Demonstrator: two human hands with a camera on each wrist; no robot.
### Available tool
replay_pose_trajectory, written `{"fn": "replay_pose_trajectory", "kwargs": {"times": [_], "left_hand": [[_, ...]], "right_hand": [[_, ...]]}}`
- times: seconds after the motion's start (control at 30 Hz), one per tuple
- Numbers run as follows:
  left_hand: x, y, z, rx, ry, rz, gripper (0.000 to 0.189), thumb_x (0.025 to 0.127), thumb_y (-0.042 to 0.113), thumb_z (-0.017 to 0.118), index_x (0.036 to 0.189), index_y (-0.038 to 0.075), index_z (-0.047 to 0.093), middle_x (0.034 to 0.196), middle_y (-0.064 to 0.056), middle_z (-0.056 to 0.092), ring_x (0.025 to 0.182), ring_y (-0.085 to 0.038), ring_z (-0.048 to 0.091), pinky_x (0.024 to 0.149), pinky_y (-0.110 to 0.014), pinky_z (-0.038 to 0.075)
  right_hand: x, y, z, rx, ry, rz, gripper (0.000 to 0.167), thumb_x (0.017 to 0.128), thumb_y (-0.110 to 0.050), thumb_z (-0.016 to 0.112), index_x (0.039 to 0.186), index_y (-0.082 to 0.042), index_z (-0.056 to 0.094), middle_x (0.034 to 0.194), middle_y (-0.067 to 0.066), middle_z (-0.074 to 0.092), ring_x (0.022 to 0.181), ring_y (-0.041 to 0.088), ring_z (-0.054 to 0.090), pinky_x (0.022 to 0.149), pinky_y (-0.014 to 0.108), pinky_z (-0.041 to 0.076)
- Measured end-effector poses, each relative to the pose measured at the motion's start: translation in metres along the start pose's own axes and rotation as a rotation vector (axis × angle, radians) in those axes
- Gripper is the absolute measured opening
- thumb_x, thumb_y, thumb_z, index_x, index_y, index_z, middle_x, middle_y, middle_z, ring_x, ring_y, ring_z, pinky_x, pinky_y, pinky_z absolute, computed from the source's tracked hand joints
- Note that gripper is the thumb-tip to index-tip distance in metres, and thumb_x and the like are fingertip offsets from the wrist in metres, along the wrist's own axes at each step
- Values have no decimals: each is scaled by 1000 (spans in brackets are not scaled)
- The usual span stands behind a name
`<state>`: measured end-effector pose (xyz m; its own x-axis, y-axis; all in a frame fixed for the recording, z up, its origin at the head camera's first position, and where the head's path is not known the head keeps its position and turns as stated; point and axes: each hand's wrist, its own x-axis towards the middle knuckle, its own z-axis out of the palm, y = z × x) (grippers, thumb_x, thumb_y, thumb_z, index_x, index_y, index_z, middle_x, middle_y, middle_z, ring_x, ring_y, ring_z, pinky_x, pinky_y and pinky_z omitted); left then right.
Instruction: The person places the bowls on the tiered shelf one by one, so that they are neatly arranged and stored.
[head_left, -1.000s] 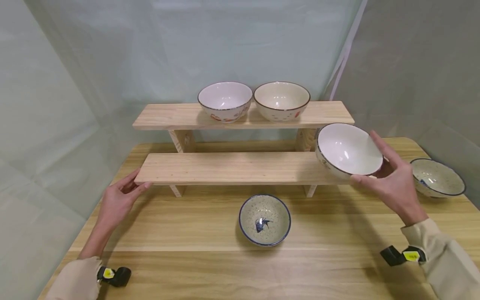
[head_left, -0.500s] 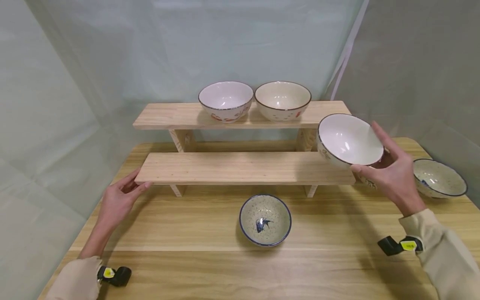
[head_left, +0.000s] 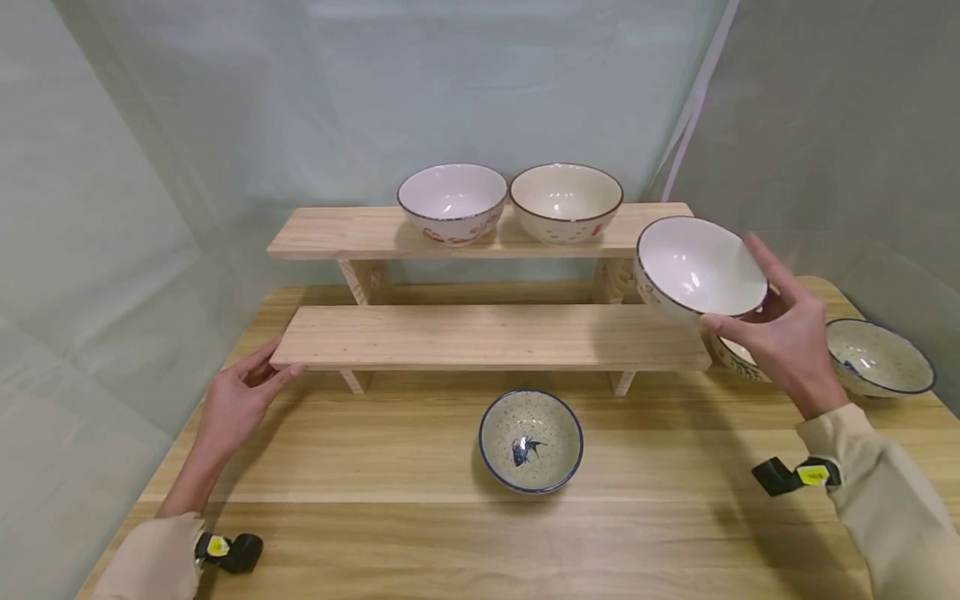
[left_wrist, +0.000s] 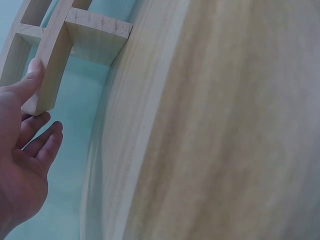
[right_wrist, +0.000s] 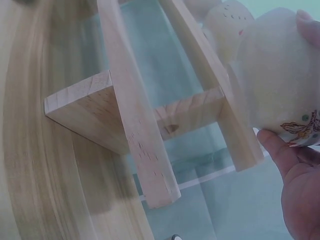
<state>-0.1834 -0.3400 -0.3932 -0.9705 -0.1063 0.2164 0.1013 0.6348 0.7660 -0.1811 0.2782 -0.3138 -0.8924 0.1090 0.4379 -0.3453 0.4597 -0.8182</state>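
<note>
My right hand (head_left: 787,337) grips a white bowl (head_left: 701,267) by its right side, thumb at the near rim. The bowl is tilted toward me and hangs above the right end of the lower board. A flower pattern marks its outside in the right wrist view, where the hand (right_wrist: 302,185) is partly cut off. At the other end of the two-tier wooden shelf (head_left: 480,333), my left hand (head_left: 236,400) pinches the corner of the lower board. In the left wrist view the thumb lies on the board (left_wrist: 52,70) and the fingers curl beneath it.
Two bowls, one white (head_left: 452,200) and one cream (head_left: 566,200), stand side by side on the upper board. A speckled bowl with a blue fish (head_left: 531,442) sits on the table in front. Another speckled bowl (head_left: 877,358) is at the right, beside a partly hidden patterned bowl (head_left: 738,358).
My right hand has raised the white bowl away from the lower board's end, uncovering part of the patterned bowl behind it. The left hand stays on the board's corner.
</note>
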Motion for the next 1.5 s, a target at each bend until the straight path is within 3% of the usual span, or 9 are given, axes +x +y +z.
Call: {"fn": "replay_pose_trajectory", "kwargs": {"times": [0.33,0.53,0.87,0.97,1.17,1.4,1.5], "left_hand": [[1,0,0,3,6,0,71,101,35,70,156,0,42,142,-31,55,112,1,57,78,-4,44],[0,-1,0,-13,6,9,70,101,33,70,156,-1,42,141,-31,55,107,10,53,78,-4,45],[1,-1,0,-5,7,12,70,101,32,71,155,-2,43,141,-32,55,105,12,52,78,-4,44],[1,-1,0,-1,7,7,70,101,32,71,155,-1,43,141,-32,55,108,6,56,77,-4,44],[0,0,0,10,-1,3,70,102,32,70,156,-1,41,143,-31,53,122,-21,59,79,-3,43],[0,0,0,16,6,10,70,102,34,69,156,-1,42,143,-31,54,118,-10,59,79,-4,43],[0,0,1,17,4,8,70,102,34,69,156,-1,42,143,-32,54,122,-20,60,79,-3,43]], "right_hand": [[9,0,3,71,21,-30,94,82,15,78,162,-13,36,162,21,33,109,10,58,85,11,49],[15,-3,4,33,31,-29,94,82,13,79,162,-13,35,162,21,34,110,11,58,85,11,49],[24,-6,4,7,49,-11,93,83,6,81,162,-17,37,161,20,37,115,16,58,86,12,49],[26,-6,5,7,55,-24,93,83,5,81,161,-16,37,158,23,40,113,15,59,86,13,50],[30,-6,6,43,68,-36,92,82,8,81,161,-13,37,156,24,42,108,11,60,84,12,50],[36,-9,5,65,83,-46,91,81,9,82,160,-11,40,156,23,43,109,12,61,84,12,51],[38,-10,5,59,85,-29,91,82,6,83,160,-13,40,157,22,43,112,15,60,86,13,50]]}}
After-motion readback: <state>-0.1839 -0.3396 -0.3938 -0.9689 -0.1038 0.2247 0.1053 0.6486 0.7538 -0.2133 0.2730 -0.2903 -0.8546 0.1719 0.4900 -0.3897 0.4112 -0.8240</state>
